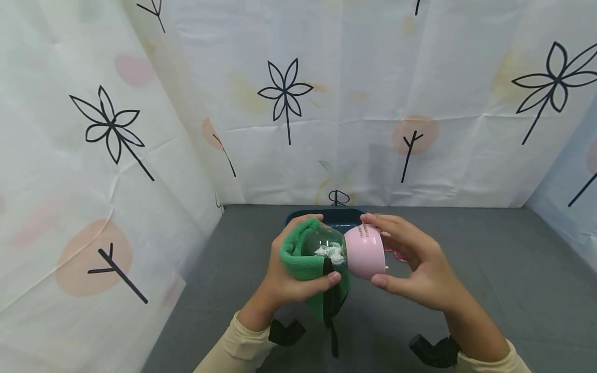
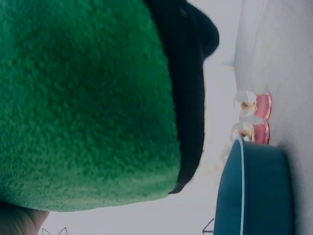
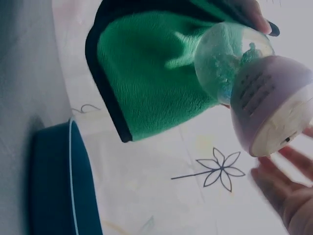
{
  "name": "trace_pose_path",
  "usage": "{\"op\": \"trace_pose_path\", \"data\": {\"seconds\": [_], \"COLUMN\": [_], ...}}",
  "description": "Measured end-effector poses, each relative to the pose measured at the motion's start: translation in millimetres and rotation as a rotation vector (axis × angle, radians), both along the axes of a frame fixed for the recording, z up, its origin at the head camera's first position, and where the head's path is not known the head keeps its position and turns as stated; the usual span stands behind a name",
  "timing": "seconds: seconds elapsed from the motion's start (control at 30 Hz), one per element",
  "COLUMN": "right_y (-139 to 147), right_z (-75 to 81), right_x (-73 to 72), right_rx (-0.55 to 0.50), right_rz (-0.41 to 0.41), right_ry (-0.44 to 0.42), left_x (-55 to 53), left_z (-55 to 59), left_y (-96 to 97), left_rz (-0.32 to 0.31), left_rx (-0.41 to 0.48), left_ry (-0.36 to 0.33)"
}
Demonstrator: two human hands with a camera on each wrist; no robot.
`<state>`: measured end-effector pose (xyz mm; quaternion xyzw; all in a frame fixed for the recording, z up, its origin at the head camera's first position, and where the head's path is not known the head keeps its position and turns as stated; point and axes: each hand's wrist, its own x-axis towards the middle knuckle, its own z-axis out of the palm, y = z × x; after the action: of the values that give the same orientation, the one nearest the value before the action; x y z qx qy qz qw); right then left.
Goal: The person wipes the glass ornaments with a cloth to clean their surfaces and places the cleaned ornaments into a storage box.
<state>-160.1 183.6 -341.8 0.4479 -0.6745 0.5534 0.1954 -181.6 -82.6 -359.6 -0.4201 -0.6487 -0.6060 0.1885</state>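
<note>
A snow globe point(image 1: 365, 251) with a pink base and a clear dome lies on its side in the air between the two hands. White bits show inside the dome. My left hand point(image 1: 284, 277) grips a green cloth point(image 1: 298, 265) with a dark border, folded round the dome's left end. With thumb and fingertips my right hand point(image 1: 422, 264) holds the pink base from the right. Up close in the right wrist view, the globe's underside faces the right fingers point(image 3: 274, 183) and the cloth hangs beside the dome. Green cloth point(image 2: 88, 107) fills much of the left wrist view.
Behind the hands a dark blue basin point(image 2: 266, 191) stands on the grey table point(image 1: 485, 259). Two small globes with pinkish-red bases point(image 2: 262, 106) stand near it, mostly hidden by the right hand in the head view. A printed white curtain point(image 1: 317, 155) hangs behind the table.
</note>
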Motion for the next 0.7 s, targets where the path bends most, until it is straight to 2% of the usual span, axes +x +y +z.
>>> {"op": "trace_pose_path", "data": {"seconds": [0.17,0.27,0.47,0.7], "right_y": [2.7,1.1,-3.3,-5.8], "right_z": [-0.3,-0.2,1.8,-0.4], "right_x": [2.8,3.3,6.2,5.8], "right_rx": [0.082,0.089,0.066,0.027], "right_rz": [-0.080,-0.081,-0.105,-0.048], "right_ry": [-0.247,-0.345,-0.377,-0.394], "left_x": [-0.3,0.3,1.7,3.4], "left_z": [0.0,-0.6,-0.5,1.4], "left_y": [-0.3,-0.1,0.6,-1.2], "left_rz": [0.032,0.035,0.027,0.024], "left_rx": [0.013,0.013,-0.001,-0.016], "left_ry": [0.021,0.022,0.002,-0.068]}}
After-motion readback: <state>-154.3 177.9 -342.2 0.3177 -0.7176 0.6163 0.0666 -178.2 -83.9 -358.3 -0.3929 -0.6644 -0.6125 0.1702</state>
